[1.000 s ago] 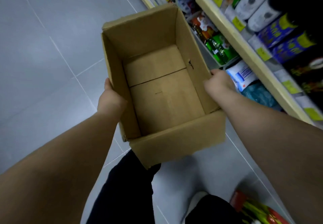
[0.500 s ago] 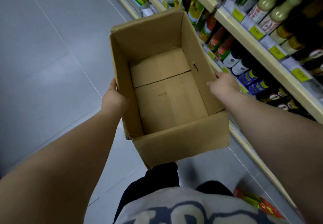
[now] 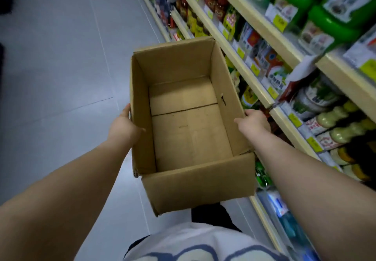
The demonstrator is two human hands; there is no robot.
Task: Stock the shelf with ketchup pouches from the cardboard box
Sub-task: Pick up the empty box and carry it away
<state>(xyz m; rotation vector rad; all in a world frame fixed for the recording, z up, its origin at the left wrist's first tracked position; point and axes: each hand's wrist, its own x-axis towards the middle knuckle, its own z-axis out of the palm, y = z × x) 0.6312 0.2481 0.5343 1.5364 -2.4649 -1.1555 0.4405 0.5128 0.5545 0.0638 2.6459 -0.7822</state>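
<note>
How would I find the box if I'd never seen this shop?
Look along the aisle with the shelf of bottles and packets on the right. In front of it, above the grey floor, the left hand and right hand hold the box by its sides. It is plain brown cardboard, open-topped and empty.

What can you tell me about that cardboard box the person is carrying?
The cardboard box is plain brown corrugated card, rectangular and open at the top, with nothing inside; only its bare floor shows, crossed by the seam where the bottom flaps meet. A small dark tear marks its right inner wall. It is held above the grey floor, beside the stocked shelves. The left hand presses the left wall from outside, and the right hand grips the right wall's top edge.
</note>
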